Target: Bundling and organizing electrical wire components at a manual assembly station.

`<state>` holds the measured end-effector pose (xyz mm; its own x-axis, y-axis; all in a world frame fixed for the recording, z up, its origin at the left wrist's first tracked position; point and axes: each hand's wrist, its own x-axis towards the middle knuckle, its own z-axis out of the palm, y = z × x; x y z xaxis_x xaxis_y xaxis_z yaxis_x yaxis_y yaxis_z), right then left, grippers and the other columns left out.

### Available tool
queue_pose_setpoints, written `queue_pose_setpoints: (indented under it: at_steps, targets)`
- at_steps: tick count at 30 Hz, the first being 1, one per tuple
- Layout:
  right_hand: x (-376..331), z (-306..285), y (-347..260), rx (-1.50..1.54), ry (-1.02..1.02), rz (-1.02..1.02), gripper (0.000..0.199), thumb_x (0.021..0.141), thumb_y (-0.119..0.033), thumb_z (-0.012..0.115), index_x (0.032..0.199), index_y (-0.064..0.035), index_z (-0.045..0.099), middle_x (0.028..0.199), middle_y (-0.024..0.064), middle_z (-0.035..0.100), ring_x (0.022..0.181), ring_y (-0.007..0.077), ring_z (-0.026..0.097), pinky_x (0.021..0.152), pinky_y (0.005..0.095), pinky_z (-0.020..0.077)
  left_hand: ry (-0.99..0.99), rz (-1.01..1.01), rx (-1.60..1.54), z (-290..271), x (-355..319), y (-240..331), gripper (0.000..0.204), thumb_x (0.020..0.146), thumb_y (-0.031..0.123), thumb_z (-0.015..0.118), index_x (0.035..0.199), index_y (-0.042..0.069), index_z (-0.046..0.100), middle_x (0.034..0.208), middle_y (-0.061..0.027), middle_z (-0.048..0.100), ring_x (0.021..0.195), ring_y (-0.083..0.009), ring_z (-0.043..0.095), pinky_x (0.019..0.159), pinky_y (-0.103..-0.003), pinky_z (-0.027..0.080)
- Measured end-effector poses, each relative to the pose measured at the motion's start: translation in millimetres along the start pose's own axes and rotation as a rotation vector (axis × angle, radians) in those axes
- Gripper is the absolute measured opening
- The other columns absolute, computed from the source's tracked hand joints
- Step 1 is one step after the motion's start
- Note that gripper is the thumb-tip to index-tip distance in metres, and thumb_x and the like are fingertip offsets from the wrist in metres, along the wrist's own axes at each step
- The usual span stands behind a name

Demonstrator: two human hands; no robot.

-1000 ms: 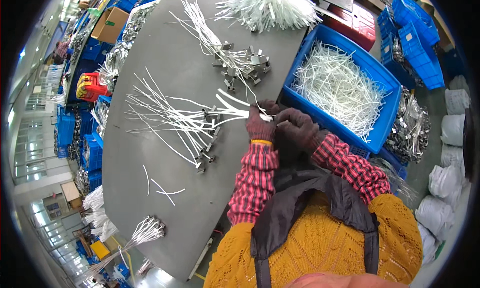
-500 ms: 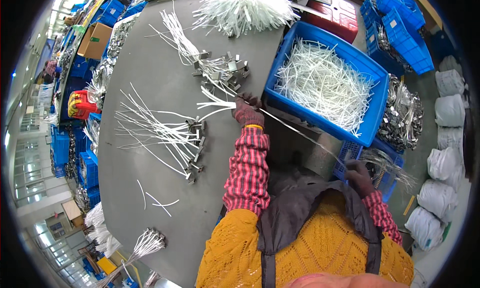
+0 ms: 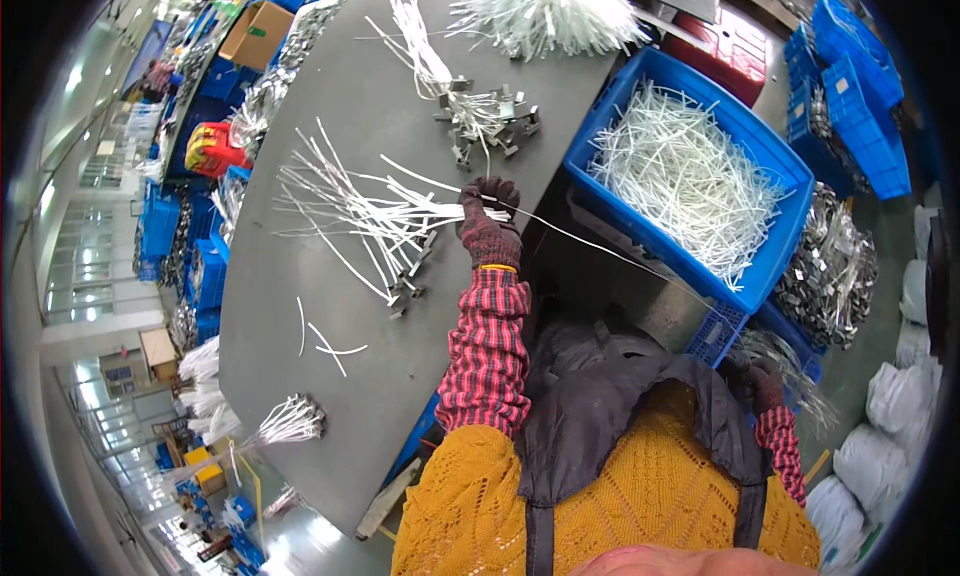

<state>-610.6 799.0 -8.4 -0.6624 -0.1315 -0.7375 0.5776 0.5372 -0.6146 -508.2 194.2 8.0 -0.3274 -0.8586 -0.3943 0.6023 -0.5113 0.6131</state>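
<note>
My left hand (image 3: 490,224), in a dark knitted glove, is closed around several short white tubes (image 3: 455,212) at the table's right edge. From it a thin white wire (image 3: 600,246) stretches down and right toward my right hand (image 3: 757,381), which is gloved too and closed on the wire's far part. The fingers of that hand are partly in shadow beside a blue plastic basket (image 3: 716,334). Left of my left hand, white cables with metal end pieces (image 3: 375,226) lie fanned out on the grey table (image 3: 400,376). A second bunch with metal clips (image 3: 485,116) lies beyond it.
A blue bin (image 3: 800,221) full of cut white tubes stands at the table's right edge. Beyond is a heap of white strips (image 3: 550,16). Loose white pieces (image 3: 335,348) and another cable bunch (image 3: 290,421) lie nearer. Bagged metal parts (image 3: 830,266) sit at the right.
My right hand has moved down and right, drawing the wire out longer. The view has shifted, and my left hand now sits nearer the fanned cables, still gripping tubes.
</note>
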Motion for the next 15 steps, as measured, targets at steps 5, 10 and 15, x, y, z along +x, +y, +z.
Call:
queue_pose_setpoints:
  at_steps: [5, 10, 15]
  targets:
    - [-3, 30, -39, -0.071, -0.103, 0.068, 0.022, 0.079, -0.021, 0.067, 0.093, -0.0043, 0.07, 0.072, 0.0025, 0.063, 0.056, 0.0107, 0.055, 0.05, 0.025, 0.0423, 0.042, 0.011, 0.056, -12, -16, 13, 0.023, 0.099, 0.025, 0.06, 0.106, 0.003, 0.062, 0.09, -0.0106, 0.068, 0.078, -0.0274, 0.069, 0.073, -0.044, 0.061]
    - [27, 143, -81, -0.343, -0.389, -0.393, 0.023, 0.086, -0.02, 0.066, 0.096, -0.0003, 0.072, 0.079, 0.0059, 0.066, 0.077, 0.0131, 0.06, 0.069, 0.027, 0.0477, -0.146, -0.144, 0.191, -9, -50, 3, 0.029, 0.1, 0.029, 0.059, 0.105, 0.001, 0.063, 0.099, -0.0136, 0.07, 0.087, -0.0295, 0.07, 0.083, -0.045, 0.059]
    - [15, 327, -210, -0.191, -0.698, -0.389, 0.031, 0.091, -0.03, 0.067, 0.113, -0.007, 0.07, 0.09, 0.0041, 0.068, 0.076, 0.0116, 0.062, 0.069, 0.0285, 0.0509, -0.273, -0.06, 0.428, 5, -68, 8, 0.035, 0.101, 0.03, 0.059, 0.1, -0.004, 0.067, 0.091, -0.014, 0.072, 0.085, -0.0259, 0.071, 0.081, -0.042, 0.06]
